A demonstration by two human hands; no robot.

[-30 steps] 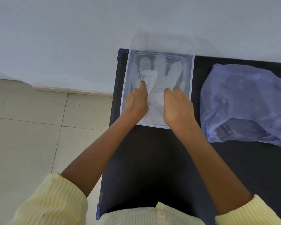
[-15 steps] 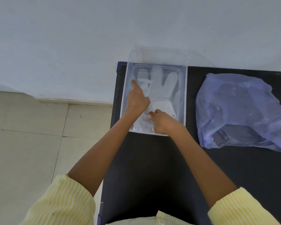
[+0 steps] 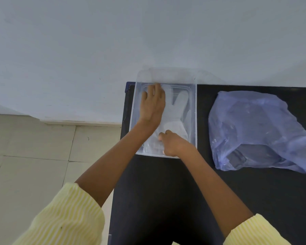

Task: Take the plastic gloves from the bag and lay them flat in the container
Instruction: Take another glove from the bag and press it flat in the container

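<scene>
A clear plastic container (image 3: 194, 110) stands at the table's far left corner against the wall. A see-through plastic glove (image 3: 179, 110) lies flat inside it, fingers pointing to the wall. My left hand (image 3: 153, 105) rests flat on the glove's left fingers, palm down, fingers stretched out. My right hand (image 3: 171, 143) sits at the container's near end with its fingers curled, pressing on the glove's cuff. A crumpled blue plastic bag (image 3: 254, 131) lies on the table to the right of the container, its opening toward me.
The black table (image 3: 166, 200) ends at its left edge just beside the container, with a tiled floor (image 3: 34, 156) below. A pale wall (image 3: 113, 41) runs behind the table. Yellow striped sleeves cover both forearms near the bottom of the view.
My left hand has slid forward along the glove toward the wall and flattened out. My right hand has drawn back to the cuff end and curled.
</scene>
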